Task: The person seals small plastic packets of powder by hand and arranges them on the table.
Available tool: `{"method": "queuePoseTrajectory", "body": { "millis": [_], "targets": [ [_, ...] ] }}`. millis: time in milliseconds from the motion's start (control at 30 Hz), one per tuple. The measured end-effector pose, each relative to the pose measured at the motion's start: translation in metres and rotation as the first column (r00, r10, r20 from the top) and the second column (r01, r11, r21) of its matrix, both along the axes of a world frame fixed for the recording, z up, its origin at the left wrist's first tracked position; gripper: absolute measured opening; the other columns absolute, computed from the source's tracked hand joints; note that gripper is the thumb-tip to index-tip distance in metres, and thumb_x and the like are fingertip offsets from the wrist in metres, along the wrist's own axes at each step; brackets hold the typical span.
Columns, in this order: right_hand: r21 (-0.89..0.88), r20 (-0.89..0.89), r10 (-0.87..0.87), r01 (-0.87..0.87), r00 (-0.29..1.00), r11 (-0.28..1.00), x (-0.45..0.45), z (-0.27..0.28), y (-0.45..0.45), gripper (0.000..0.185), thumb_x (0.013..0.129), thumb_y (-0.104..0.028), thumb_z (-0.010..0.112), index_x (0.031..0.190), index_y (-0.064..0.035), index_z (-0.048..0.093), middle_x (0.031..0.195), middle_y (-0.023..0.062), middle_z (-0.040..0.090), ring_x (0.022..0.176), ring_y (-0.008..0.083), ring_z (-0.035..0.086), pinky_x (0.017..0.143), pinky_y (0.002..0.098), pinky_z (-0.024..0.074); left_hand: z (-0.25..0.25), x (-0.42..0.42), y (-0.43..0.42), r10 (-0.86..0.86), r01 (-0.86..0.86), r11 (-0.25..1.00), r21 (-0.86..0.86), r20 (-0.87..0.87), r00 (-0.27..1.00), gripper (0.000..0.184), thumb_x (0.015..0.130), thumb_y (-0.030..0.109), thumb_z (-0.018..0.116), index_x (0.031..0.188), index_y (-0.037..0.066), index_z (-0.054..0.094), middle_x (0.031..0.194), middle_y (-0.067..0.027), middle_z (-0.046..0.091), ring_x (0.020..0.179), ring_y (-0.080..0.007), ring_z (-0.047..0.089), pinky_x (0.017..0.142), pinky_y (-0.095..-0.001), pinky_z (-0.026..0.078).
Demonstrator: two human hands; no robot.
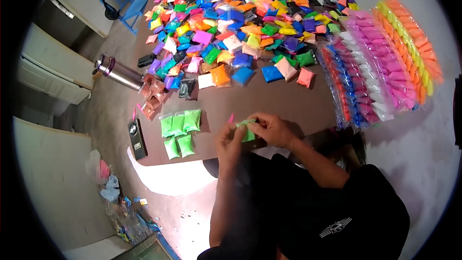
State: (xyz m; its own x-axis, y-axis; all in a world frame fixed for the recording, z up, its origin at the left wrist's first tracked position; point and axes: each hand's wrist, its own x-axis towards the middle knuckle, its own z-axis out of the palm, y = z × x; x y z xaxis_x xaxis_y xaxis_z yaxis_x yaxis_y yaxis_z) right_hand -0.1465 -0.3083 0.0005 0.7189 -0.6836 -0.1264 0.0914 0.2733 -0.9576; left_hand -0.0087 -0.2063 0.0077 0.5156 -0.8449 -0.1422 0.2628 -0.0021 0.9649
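Note:
Near the table's front edge, my left hand (228, 140) and my right hand (272, 129) pinch a small light-green packet (249, 136) between them. Fingers of both hands cover its upper part. A thin pink object (231, 118) sticks up beside my left fingers; I cannot make out what it is. To the left of my hands, several light-green packets (177, 123) lie flat in two rows on the brown table (221, 101).
A large heap of colourful packets (231, 17) covers the far table. Long clear bags of packets (368, 67) lie at the right. A steel flask (118, 73), brown packets (154, 91) and a black device (137, 138) are at the left. A blue chair (127, 7) stands beyond.

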Motion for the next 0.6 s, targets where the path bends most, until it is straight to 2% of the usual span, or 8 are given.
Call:
{"method": "queuePoseTrajectory", "body": {
  "millis": [67,133,200,300,400,533,600],
  "targets": [
    [-0.222,-0.190,-0.034,-0.009,0.981,0.975,0.000,-0.007,-0.001,0.020,0.099,-0.015,0.066,0.110,0.0008,0.069,0.094,0.0052,0.070,0.087,0.0098,0.065,0.077,0.0268,0.0536,-0.004,-0.004,0.001,0.043,-0.045,0.999,0.023,0.102,0.994,0.010,0.098,0.013,0.072,0.097,0.003,0.069,0.085,0.0031,0.065,0.079,-0.0039,0.056,0.070,-0.0208,0.043],
    [-0.229,-0.153,-0.056,0.020,0.987,0.973,0.000,-0.005,0.001,0.019,0.097,-0.015,0.067,0.105,0.0018,0.070,0.092,0.0063,0.070,0.085,0.0100,0.065,0.077,0.0281,0.0539,-0.003,-0.001,0.004,0.018,-0.023,0.999,0.037,0.132,0.991,0.011,0.098,0.013,0.071,0.099,0.002,0.069,0.086,0.0027,0.065,0.079,-0.0050,0.057,0.070,-0.0215,0.044],
    [-0.185,-0.106,-0.039,0.019,0.994,0.982,-0.003,-0.002,0.001,0.019,0.097,-0.015,0.068,0.106,0.0014,0.070,0.091,0.0067,0.071,0.084,0.0113,0.065,0.077,0.0289,0.0541,-0.004,-0.001,0.004,-0.022,-0.008,0.989,0.149,0.196,0.980,0.012,0.099,0.014,0.070,0.100,0.002,0.070,0.087,0.0022,0.066,0.080,-0.0055,0.057,0.072,-0.0218,0.044],
    [-0.252,-0.102,-0.075,0.047,0.992,0.967,-0.002,-0.005,-0.002,0.017,0.097,-0.015,0.068,0.104,0.0002,0.071,0.092,0.0068,0.072,0.083,0.0127,0.067,0.077,0.0300,0.0544,0.006,-0.009,0.000,0.051,-0.063,0.993,0.103,0.113,0.992,0.015,0.100,0.017,0.070,0.102,0.002,0.070,0.089,0.0016,0.066,0.081,-0.0060,0.057,0.074,-0.0218,0.045],
    [-0.302,-0.149,-0.061,0.013,0.987,0.953,-0.002,-0.002,-0.001,0.017,0.096,-0.016,0.069,0.103,-0.0008,0.072,0.091,0.0074,0.072,0.083,0.0140,0.068,0.077,0.0305,0.0546,0.003,-0.004,0.003,0.046,-0.053,0.996,0.067,0.099,0.994,0.018,0.101,0.020,0.070,0.102,0.002,0.070,0.090,0.0021,0.066,0.081,-0.0054,0.057,0.074,-0.0213,0.044],
    [-0.353,-0.197,-0.097,0.022,0.976,0.935,0.001,0.018,0.001,0.020,0.096,-0.020,0.069,0.103,-0.0015,0.073,0.090,0.0097,0.073,0.081,0.0159,0.069,0.076,0.0311,0.0545,-0.003,-0.001,0.005,0.061,-0.063,0.997,0.051,0.032,0.998,0.015,0.101,0.016,0.069,0.103,0.001,0.070,0.091,-0.0006,0.069,0.083,-0.0060,0.060,0.076,-0.0224,0.048],
    [-0.421,-0.379,-0.123,-0.053,0.917,0.905,0.001,0.044,0.001,0.019,0.095,-0.021,0.072,0.099,-0.0027,0.073,0.090,0.0090,0.073,0.077,0.0147,0.067,0.072,0.0298,0.0533,-0.004,-0.001,0.006,0.066,-0.068,0.997,0.025,0.060,0.996,0.014,0.102,0.015,0.068,0.101,0.002,0.070,0.090,0.0001,0.068,0.082,-0.0056,0.059,0.075,-0.0223,0.047]
  ]
}}
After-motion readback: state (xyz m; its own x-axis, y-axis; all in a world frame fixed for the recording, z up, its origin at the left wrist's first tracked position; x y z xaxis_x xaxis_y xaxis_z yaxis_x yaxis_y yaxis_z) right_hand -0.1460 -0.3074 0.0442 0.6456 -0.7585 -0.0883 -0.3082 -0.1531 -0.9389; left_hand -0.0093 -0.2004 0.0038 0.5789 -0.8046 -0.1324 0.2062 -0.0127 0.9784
